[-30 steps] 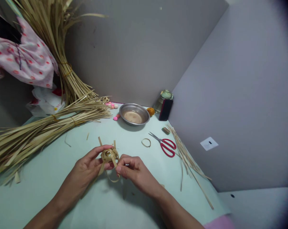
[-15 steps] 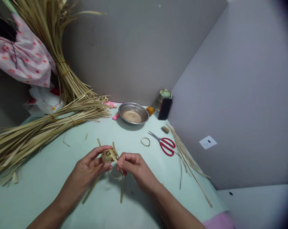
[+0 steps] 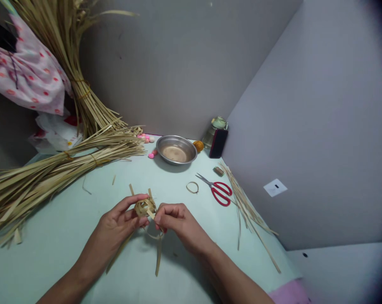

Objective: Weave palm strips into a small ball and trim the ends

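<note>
A small woven ball of flat straw-coloured strips [image 3: 144,207] sits between the thumb and fingers of my left hand [image 3: 123,217]. Loose strip ends stick out above it and hang below, one [image 3: 158,255] reaching down over the table. Thumb and forefinger of my right hand [image 3: 174,217] pinch a flat strip [image 3: 150,214] at the ball's right side. The fingertips of both hands are close together, with the ball's underside partly hidden. Beyond my right hand lie a thin strip ring [image 3: 192,187] and red-handled scissors [image 3: 221,193], untouched.
A metal bowl of water [image 3: 177,150] stands at the back, near a phone [image 3: 218,143] leaning on a glass jar [image 3: 209,137]. Bundled strips [image 3: 67,169] cover the left side; thin strips [image 3: 246,204] lie along the right wall. Pink pieces [image 3: 151,155] sit beside the bowl.
The pinched strip has shifted slightly and now angles across the ball's lower right. The hanging strip ends have swung a little to the left. Both hands keep their hold.
</note>
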`<state>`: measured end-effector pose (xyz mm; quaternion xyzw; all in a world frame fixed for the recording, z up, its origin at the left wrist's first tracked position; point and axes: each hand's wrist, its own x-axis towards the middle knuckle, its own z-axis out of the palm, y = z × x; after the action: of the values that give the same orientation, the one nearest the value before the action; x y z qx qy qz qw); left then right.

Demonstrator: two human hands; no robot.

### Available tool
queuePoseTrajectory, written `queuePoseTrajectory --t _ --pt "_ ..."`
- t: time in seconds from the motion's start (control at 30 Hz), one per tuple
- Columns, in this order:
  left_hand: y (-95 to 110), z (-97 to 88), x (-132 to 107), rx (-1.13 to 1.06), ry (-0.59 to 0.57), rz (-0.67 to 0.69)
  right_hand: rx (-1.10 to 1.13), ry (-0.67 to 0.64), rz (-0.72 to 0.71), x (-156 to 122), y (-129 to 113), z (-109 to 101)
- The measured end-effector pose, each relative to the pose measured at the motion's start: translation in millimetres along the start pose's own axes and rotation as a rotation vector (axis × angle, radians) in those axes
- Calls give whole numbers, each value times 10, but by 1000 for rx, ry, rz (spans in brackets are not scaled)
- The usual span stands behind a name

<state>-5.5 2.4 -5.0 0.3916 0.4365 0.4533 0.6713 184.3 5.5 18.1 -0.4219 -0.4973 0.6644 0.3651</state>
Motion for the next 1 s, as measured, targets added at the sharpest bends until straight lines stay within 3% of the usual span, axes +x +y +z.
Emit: queuePoseTrajectory --t 0.43,1.0 --pt "-23 -14 16 19 6 25 22 -29 -9 0 10 -2" --pt "-125 -81 44 48 17 28 -24 37 0 -12 -21 34"
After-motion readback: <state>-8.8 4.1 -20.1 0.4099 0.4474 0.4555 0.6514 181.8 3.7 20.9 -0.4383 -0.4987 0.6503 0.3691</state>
